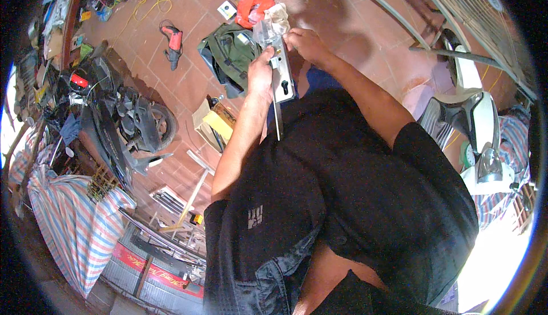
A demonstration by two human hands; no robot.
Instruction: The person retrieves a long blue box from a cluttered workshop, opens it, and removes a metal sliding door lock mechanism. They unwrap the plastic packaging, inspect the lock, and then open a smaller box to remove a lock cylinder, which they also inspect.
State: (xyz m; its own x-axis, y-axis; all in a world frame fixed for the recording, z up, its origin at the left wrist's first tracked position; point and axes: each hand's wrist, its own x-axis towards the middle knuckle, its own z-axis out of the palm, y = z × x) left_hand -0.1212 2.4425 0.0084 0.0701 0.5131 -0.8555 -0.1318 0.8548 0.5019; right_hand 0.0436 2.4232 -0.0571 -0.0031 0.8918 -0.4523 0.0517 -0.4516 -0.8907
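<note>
My left hand (261, 75) is closed on the left edge of a pale metal plate (283, 74), thumb lying over its face; the plate is held up in front of my lap, its long axis running away from me and leaning slightly left at the far end. A black fitting (286, 87) sits at the near end, and a thin metal strip (278, 122) extends below it toward my body. My right hand (305, 45) is at the far end, just to the right of the plate, fingers drawn narrow (whether they pinch some small part, I cannot tell). The plate therefore lies left of the right fingertips and directly under the left thumb, making the left hand the nearer. Surroundings, left to right: a striped sheet (74, 223), a dark motorcycle (142, 122), a red drill (173, 44) on the reddish tiled floor (391, 58), a dark green bag (228, 58), an orange-red bag (247, 9) beyond it, then white scooter panels (485, 185) and a wire-guarded fan (494, 1).
</note>
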